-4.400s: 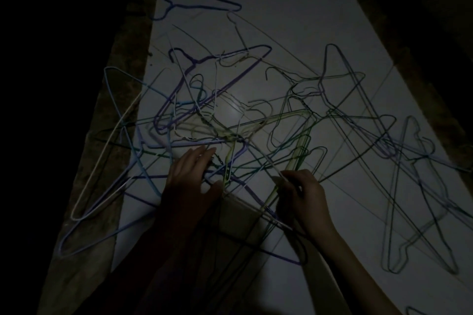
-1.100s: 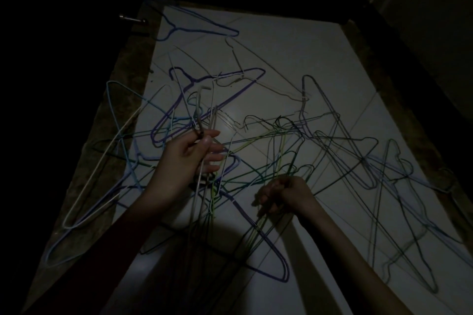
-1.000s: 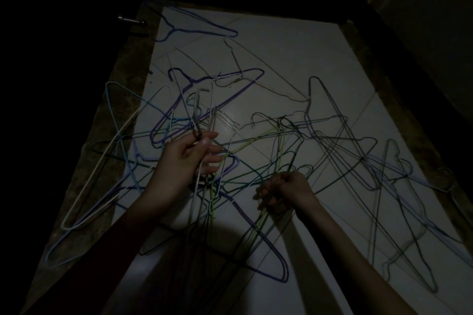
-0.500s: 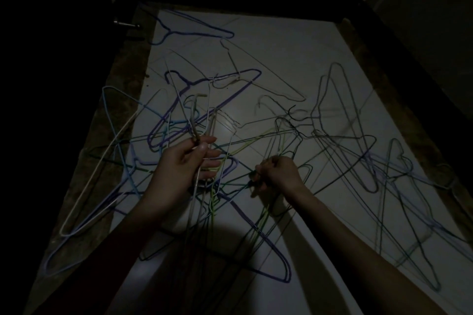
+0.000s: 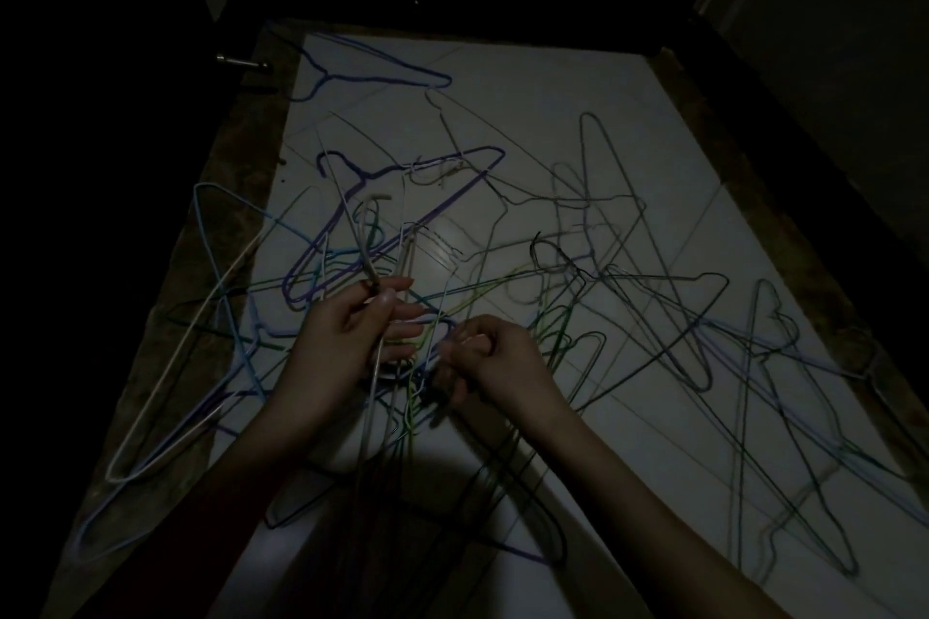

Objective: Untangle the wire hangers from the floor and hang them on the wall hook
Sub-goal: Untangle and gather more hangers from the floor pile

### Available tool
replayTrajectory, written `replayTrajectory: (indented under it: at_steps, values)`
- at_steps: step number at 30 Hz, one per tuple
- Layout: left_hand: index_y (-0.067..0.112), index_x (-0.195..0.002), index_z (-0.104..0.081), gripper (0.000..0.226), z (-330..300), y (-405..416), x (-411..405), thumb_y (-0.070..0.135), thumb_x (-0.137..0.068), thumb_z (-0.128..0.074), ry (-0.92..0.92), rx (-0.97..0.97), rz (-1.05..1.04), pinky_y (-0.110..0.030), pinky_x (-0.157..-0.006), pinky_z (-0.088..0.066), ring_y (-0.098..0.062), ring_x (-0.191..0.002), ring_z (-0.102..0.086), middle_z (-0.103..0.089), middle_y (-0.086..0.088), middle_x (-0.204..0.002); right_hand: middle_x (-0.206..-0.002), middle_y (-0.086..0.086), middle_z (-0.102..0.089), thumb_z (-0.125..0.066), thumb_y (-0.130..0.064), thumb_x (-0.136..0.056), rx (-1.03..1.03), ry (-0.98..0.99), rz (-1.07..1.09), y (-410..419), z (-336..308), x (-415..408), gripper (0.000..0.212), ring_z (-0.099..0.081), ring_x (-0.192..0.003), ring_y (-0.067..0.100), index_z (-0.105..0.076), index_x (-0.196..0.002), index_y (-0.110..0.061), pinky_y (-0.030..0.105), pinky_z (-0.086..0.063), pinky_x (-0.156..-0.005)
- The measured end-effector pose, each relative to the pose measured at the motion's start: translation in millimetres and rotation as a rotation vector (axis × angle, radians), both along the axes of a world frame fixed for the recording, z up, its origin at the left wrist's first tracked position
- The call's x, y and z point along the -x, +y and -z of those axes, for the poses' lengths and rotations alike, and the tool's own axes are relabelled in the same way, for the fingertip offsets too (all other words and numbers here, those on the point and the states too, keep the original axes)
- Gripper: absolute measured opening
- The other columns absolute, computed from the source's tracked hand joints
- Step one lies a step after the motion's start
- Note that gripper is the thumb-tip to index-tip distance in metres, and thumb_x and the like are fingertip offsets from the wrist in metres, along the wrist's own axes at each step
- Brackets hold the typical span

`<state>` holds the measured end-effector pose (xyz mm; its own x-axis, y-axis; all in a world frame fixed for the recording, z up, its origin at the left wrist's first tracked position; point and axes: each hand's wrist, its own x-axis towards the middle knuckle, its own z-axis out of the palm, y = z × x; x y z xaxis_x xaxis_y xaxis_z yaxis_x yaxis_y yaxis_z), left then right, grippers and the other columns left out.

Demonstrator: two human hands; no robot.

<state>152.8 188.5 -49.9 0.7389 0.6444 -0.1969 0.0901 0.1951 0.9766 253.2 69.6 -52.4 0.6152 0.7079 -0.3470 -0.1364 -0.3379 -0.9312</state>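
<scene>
two hands are showing: the left hand (image 5: 342,342) and the right hand (image 5: 495,359). wire hangers (image 5: 578,297) are lying tangled over one white floor (image 5: 578,116), too overlapped and dim for an exact count, though well over a dozen are showing. two purple hangers are standing out: one (image 5: 402,216) in the heap and one (image 5: 372,73) lying apart at the far end. one white hanger (image 5: 181,342) is lying at the left edge. one metal handle (image 5: 241,62) is sticking out at the far left.
</scene>
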Motion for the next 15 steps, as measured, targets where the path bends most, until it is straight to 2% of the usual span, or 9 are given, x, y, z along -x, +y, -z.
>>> replayTrajectory:
  at_steps: [2, 4, 7, 9, 11, 13, 15]
  values:
    - [0.016, -0.11, -0.061, 0.021, -1.0, 0.0, -0.2, 0.014, -0.097, -0.044, 0.01, -0.001, 0.001, -0.025, -0.07, -0.058, -0.015, -0.082, -0.071, -0.07, -0.006, -0.094, -0.038, -0.004, -0.055, -0.058, -0.002, -0.088, -0.017, 0.017, -0.092, -1.0, -7.6, 10.9, 0.008, -0.047, -0.029, 0.004, -0.053, -0.083, 0.002, 0.011, -0.034, -0.034]
    - [0.014, -0.112, -0.06, 0.022, -0.6, 0.3, 0.2, 0.013, -0.097, -0.044, 0.016, 0.014, -0.002, -0.025, -0.07, -0.058, -0.015, -0.081, -0.071, -0.07, -0.006, -0.094, -0.043, -0.005, -0.057, -0.063, -0.01, -0.086, 0.017, -0.023, -0.166, -4.1, -6.1, 17.7, 0.014, -0.052, -0.037, 0.005, -0.057, -0.08, 0.001, 0.015, -0.04, -0.044]
    - [0.016, -0.108, -0.061, 0.02, -1.0, -3.1, 0.5, 0.01, -0.095, -0.047, 0.014, 0.028, -0.006, -0.028, -0.072, -0.059, -0.019, -0.081, -0.071, -0.071, -0.007, -0.092, -0.049, -0.011, -0.057, -0.069, -0.02, -0.082, 0.099, -0.085, -0.291, -10.6, 0.9, 26.2, 0.016, -0.053, -0.047, -0.002, -0.06, -0.071, -0.015, 0.015, -0.04, -0.052]
    - [0.017, -0.104, -0.061, 0.019, -2.7, -7.9, -1.1, 0.005, -0.092, -0.053, 0.011, 0.062, 0.02, -0.029, -0.068, -0.059, -0.021, -0.079, -0.071, -0.071, -0.011, -0.089, -0.051, -0.013, -0.054, -0.071, -0.025, -0.081, 0.162, -0.151, -0.363, -10.9, -0.6, 31.3, 0.017, -0.05, -0.047, -0.006, -0.058, -0.07, -0.019, 0.01, -0.034, -0.052]
    - [0.015, -0.101, -0.062, 0.024, -3.9, -12.5, -2.5, -0.003, -0.085, -0.059, 0.019, 0.086, 0.064, -0.022, -0.062, -0.056, -0.018, -0.075, -0.071, -0.073, -0.01, -0.083, -0.056, -0.012, -0.05, -0.07, -0.03, -0.08, 0.216, -0.224, -0.397, -9.9, -4.4, 32.7, 0.02, -0.047, -0.049, -0.006, -0.056, -0.07, -0.02, 0.009, -0.03, -0.049]
    - [0.012, -0.101, -0.063, 0.028, -3.9, -14.6, -2.5, -0.007, -0.081, -0.062, 0.042, 0.095, 0.084, -0.019, -0.062, -0.055, -0.017, -0.074, -0.071, -0.073, -0.01, -0.082, -0.06, -0.012, -0.048, -0.069, -0.033, -0.081, 0.275, -0.321, -0.423, -10.2, -9.1, 30.2, 0.026, -0.045, -0.052, -0.004, -0.05, -0.067, -0.022, 0.009, -0.031, -0.048]
    - [0.012, -0.099, -0.064, 0.028, -3.3, -13.3, -1.1, -0.009, -0.08, -0.062, 0.062, 0.096, 0.063, -0.021, -0.064, -0.056, -0.017, -0.074, -0.071, -0.073, -0.009, -0.079, -0.062, -0.009, -0.05, -0.069, -0.032, -0.081, 0.291, -0.391, -0.441, -13.1, -13.4, 26.0, 0.024, -0.045, -0.056, -0.001, -0.052, -0.069, -0.02, 0.01, -0.032, -0.05]
